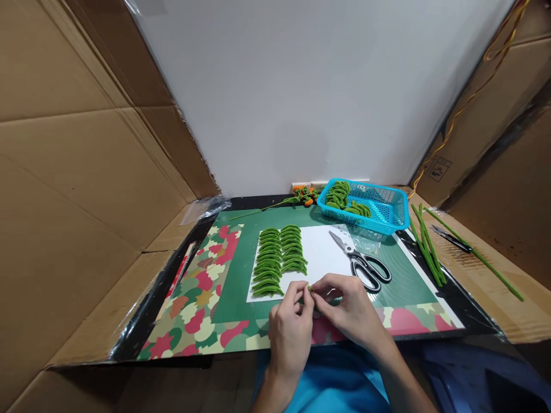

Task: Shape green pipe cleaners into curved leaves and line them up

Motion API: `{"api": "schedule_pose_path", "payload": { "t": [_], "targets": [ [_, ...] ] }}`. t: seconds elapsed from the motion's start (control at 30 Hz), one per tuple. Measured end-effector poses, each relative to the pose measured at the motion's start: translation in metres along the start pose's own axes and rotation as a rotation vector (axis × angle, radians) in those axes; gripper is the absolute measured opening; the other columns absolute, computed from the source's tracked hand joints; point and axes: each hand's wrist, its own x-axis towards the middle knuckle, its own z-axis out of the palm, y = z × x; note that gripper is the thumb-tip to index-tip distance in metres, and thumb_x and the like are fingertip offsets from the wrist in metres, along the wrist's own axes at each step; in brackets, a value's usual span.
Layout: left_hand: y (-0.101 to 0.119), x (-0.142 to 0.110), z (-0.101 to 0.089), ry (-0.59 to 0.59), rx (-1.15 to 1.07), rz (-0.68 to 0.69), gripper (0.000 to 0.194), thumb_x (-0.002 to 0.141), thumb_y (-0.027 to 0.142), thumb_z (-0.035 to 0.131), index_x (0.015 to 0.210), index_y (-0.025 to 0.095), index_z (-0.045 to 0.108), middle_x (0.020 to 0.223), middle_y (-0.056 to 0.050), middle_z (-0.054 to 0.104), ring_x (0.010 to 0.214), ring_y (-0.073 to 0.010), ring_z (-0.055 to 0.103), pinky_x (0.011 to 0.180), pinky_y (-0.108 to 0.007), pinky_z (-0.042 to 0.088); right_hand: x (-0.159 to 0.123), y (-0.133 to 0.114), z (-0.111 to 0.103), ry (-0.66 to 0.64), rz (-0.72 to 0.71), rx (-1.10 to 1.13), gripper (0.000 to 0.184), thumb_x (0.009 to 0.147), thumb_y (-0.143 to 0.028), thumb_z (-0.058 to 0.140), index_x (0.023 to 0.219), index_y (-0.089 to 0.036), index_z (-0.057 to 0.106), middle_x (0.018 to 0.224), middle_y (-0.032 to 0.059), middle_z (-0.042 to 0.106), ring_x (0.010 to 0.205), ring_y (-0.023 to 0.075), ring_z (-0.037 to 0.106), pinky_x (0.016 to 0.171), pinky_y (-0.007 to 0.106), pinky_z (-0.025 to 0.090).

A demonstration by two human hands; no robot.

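My left hand and my right hand meet at the front of a white sheet, fingers pinched together. Between the fingertips shows a small bit of a green pipe-cleaner piece; the fingers cover most of it. Just beyond my left hand, curved green pipe-cleaner pieces lie in two columns, a longer left column and a shorter right column. Scissors with black and grey handles rest open, partly on the sheet, beyond my right hand.
A blue plastic basket with green pieces stands at the back right. Beside it lies a stem with orange flowers. Long green pipe cleaners and small dark-handled snips lie to the right. Cardboard walls flank the table.
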Motion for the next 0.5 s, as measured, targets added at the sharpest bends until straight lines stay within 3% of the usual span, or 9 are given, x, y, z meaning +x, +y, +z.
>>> {"api": "schedule_pose_path", "payload": {
  "t": [0.17, 0.37, 0.5],
  "targets": [
    [-0.0034, 0.0002, -0.0008, 0.0, 0.049, 0.009, 0.02, 0.1, 0.039, 0.063, 0.105, 0.026, 0.077, 0.091, -0.005, 0.082, 0.059, -0.0203, 0.075, 0.059, -0.028, 0.061, 0.0012, 0.0005, -0.0009, -0.01, 0.059, 0.043, 0.012, 0.092, -0.016, 0.068, 0.089, -0.019, 0.079, 0.08, 0.0021, 0.081, 0.064, 0.0155, 0.075, 0.061, 0.023, 0.06],
    [-0.0007, 0.0037, -0.0032, -0.053, 0.083, 0.022, 0.03, 0.103, 0.046, 0.062, 0.117, 0.025, 0.078, 0.061, 0.002, 0.07, 0.048, -0.0187, 0.068, 0.051, -0.026, 0.052, 0.0031, 0.0033, -0.0025, 0.066, 0.037, 0.087, 0.015, 0.095, -0.023, 0.068, 0.107, -0.02, 0.076, 0.089, 0.0037, 0.079, 0.076, 0.0173, 0.075, 0.069, 0.025, 0.063],
    [0.0057, 0.0055, -0.0029, -0.124, -0.009, -0.012, 0.028, 0.102, 0.046, 0.063, 0.107, 0.021, 0.074, 0.081, -0.004, 0.078, 0.051, -0.0186, 0.073, 0.049, -0.025, 0.05, 0.0029, 0.0042, -0.0039, 0.097, 0.041, 0.116, 0.015, 0.096, -0.029, 0.069, 0.105, -0.02, 0.076, 0.09, 0.0053, 0.078, 0.079, 0.0185, 0.075, 0.067, 0.025, 0.064]
  ]
}}
